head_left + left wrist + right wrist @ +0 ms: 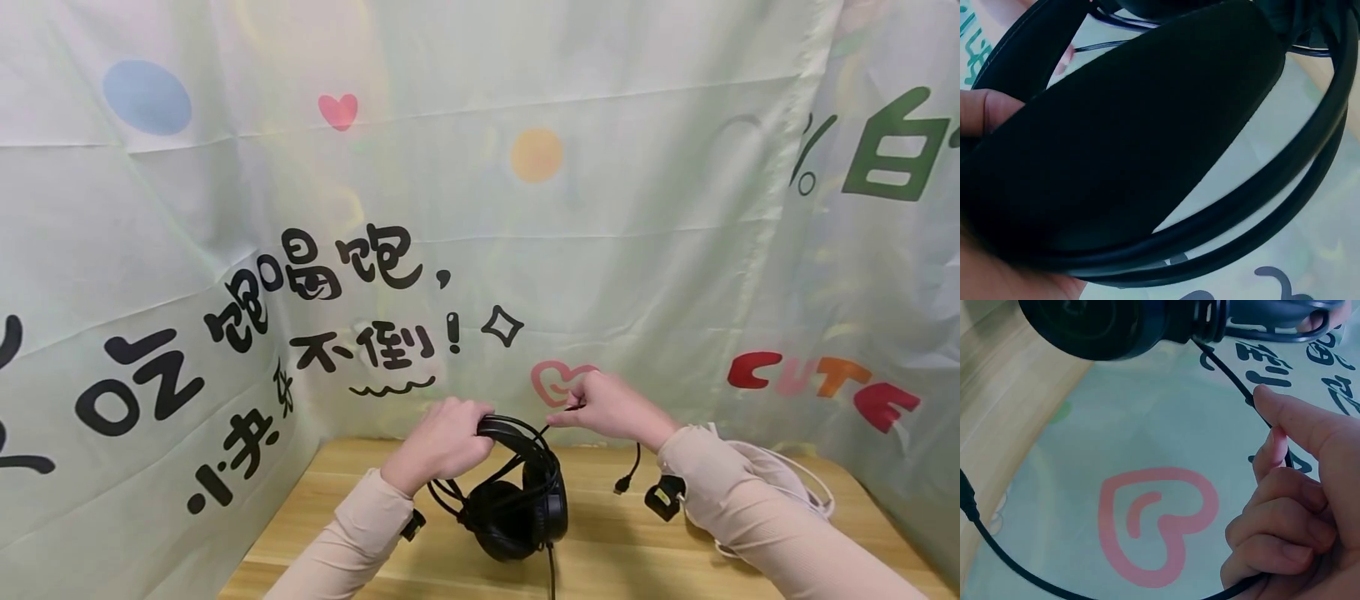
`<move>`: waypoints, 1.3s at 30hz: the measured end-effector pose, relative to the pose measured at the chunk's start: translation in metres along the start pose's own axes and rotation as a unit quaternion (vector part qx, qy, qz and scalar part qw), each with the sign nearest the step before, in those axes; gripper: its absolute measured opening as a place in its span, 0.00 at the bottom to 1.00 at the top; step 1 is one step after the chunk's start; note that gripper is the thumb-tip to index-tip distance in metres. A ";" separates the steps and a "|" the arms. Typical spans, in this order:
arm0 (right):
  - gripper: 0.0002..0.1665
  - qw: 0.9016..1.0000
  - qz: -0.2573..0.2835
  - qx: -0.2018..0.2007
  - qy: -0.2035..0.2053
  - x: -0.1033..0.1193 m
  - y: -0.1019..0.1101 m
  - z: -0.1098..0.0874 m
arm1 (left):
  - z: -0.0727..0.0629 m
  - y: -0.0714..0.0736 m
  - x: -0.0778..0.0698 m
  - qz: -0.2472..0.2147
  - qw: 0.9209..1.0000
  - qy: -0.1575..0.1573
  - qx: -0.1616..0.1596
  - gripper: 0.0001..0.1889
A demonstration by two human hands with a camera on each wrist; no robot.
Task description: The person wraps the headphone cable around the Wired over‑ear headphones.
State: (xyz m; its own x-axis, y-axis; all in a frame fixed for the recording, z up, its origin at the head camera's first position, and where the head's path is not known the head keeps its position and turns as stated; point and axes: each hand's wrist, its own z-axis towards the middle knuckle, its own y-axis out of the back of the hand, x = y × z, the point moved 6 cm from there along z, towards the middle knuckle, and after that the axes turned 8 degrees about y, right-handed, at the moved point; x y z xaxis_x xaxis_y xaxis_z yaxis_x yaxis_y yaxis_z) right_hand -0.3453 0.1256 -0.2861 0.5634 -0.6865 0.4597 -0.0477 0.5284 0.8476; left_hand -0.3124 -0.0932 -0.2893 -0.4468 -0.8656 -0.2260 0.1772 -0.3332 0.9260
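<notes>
Black over-ear headphones [506,517] are held up over the wooden table, ear cups hanging downward. My left hand [448,442] grips them by the headband [1129,131], its thumb on the padded inside. Loops of black cable [442,500] run around the headband and cups. To the right, my right hand [607,406] pinches the thin cable [1229,375] between thumb and forefinger, with the other fingers curled around its lower part. From that hand the cable's free end hangs down to a USB plug [622,483].
A white bundle with a looped white cord [810,483] lies on the table [600,558] at the right, partly behind my right forearm. Printed cloth walls [637,250] enclose the table at the back and both sides.
</notes>
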 end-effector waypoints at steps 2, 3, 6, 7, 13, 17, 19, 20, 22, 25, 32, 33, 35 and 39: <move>0.38 1.000 -0.003 0.000 0.001 0.003 0.000 -0.001 | 0.001 -0.001 0.001 0.001 1.000 0.012 -0.006 0.10; 0.37 1.000 -0.003 0.001 0.002 0.004 0.001 -0.001 | 0.001 -0.002 0.003 0.001 1.000 0.020 -0.008 0.10; 0.36 1.000 -0.004 0.003 0.004 0.008 0.002 -0.002 | 0.003 -0.003 0.007 -0.003 0.999 0.045 -0.016 0.09; 0.36 1.000 -0.003 0.003 0.006 0.009 0.003 -0.002 | 0.003 -0.003 0.009 -0.003 0.998 0.054 -0.019 0.08; 0.30 1.000 0.014 -0.010 0.016 0.013 0.015 -0.006 | 0.004 -0.009 0.029 0.019 0.993 0.110 -0.037 0.08; 0.26 1.000 0.010 -0.014 0.021 0.014 0.021 -0.009 | 0.003 -0.011 0.046 0.016 0.986 0.151 -0.062 0.08; 0.25 1.000 0.004 -0.015 0.026 0.015 0.022 -0.011 | 0.004 -0.011 0.051 0.005 0.983 0.167 -0.074 0.07; 0.24 0.999 0.002 -0.017 0.027 0.016 0.022 -0.011 | 0.005 -0.010 0.053 0.000 0.982 0.173 -0.078 0.05; 0.22 0.999 0.000 -0.020 0.028 0.019 0.023 -0.012 | 0.006 -0.010 0.056 -0.011 0.980 0.182 -0.084 0.07; 0.20 0.999 0.002 -0.021 0.027 0.024 0.025 -0.014 | 0.006 -0.009 0.059 -0.020 0.976 0.196 -0.098 0.10; 0.15 0.998 0.010 -0.028 0.053 0.037 0.028 -0.020 | 0.007 -0.009 0.075 -0.051 0.960 0.237 -0.138 0.10; 0.15 0.998 0.008 -0.030 0.060 0.039 0.028 -0.021 | 0.007 -0.009 0.078 -0.055 0.958 0.242 -0.141 0.10; 0.15 0.997 0.002 -0.033 0.073 0.042 0.028 -0.024 | 0.008 -0.007 0.082 -0.062 0.955 0.249 -0.147 0.08; 0.15 0.995 0.001 -0.037 0.093 0.048 0.024 -0.028 | 0.008 -0.003 0.087 -0.078 0.950 0.260 -0.155 0.08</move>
State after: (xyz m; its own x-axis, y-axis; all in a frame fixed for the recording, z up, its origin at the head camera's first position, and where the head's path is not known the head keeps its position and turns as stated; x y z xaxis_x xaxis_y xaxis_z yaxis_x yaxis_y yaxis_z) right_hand -0.2962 0.1190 -0.2509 0.7068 -0.5850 0.3977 0.0087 0.5693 0.8221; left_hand -0.3586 -0.1643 -0.3089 -0.0091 -0.8372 -0.5467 0.4292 -0.4971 0.7541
